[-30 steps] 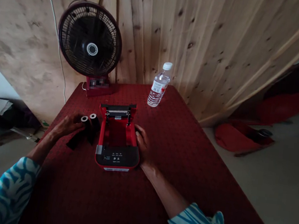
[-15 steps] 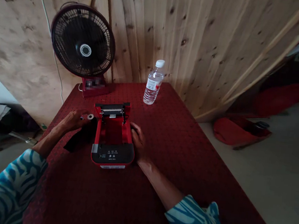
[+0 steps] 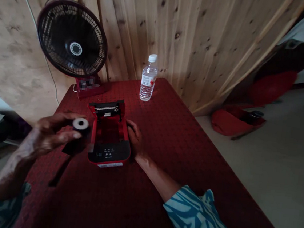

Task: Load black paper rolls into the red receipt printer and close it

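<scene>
My left hand (image 3: 53, 132) is closed around a small roll of black ribbon (image 3: 81, 124), whose round white end with a dark hole faces up. A loose black strip trails down from it toward me. The roll is just left of a red and black printer (image 3: 110, 151), which stands on the table with its lid (image 3: 107, 109) raised and its red inside bare. My right hand (image 3: 135, 139) grips the printer's right side with curled fingers, partly hidden by the casing.
A red patterned cloth (image 3: 143, 208) covers the table. A dark fan (image 3: 75, 48) stands at the back left, and a clear water bottle (image 3: 148, 79) is behind the printer. A wooden wall (image 3: 177, 36) rises at the back. On the floor at right lies a red container (image 3: 228, 122).
My left hand has lifted the roll toward the camera, with its black strip now hanging down. My right hand stays on the printer. The view has shifted slightly.
</scene>
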A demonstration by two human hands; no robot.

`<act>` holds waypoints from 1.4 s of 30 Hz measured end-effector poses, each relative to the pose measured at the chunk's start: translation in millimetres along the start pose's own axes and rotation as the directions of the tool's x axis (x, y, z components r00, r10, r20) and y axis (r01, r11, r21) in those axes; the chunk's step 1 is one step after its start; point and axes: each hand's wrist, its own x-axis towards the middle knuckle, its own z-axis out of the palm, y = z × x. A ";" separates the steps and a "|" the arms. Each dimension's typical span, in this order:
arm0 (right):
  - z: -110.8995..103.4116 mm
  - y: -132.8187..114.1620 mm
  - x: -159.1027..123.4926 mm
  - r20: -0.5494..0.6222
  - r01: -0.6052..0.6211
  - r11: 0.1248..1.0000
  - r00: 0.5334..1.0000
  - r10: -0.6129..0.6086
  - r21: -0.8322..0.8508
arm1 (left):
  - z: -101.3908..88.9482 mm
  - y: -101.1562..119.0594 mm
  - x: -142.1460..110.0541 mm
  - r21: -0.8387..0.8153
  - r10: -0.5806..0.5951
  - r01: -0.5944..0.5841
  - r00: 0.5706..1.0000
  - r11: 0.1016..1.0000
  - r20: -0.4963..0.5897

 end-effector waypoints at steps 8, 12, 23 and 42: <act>-0.3 -2.2 -0.1 0.037 0.012 1.000 0.999 -0.011 -0.019 | 66.4 17.0 38.9 0.398 0.102 -0.222 0.948 0.890 0.302; 0.7 -2.0 1.2 0.028 0.032 0.999 0.999 -0.032 -0.023 | 80.9 26.4 52.5 0.613 -0.082 -0.191 0.918 0.767 0.388; 0.3 -4.3 1.5 0.023 0.048 0.998 0.999 -0.047 -0.044 | 76.6 15.0 60.4 0.421 -0.011 -0.238 0.860 0.875 0.510; 0.9 3.1 -0.8 -0.008 0.002 0.999 1.000 -0.002 -0.039 | 82.3 1.3 -30.1 0.265 0.404 -0.377 0.913 0.887 -0.052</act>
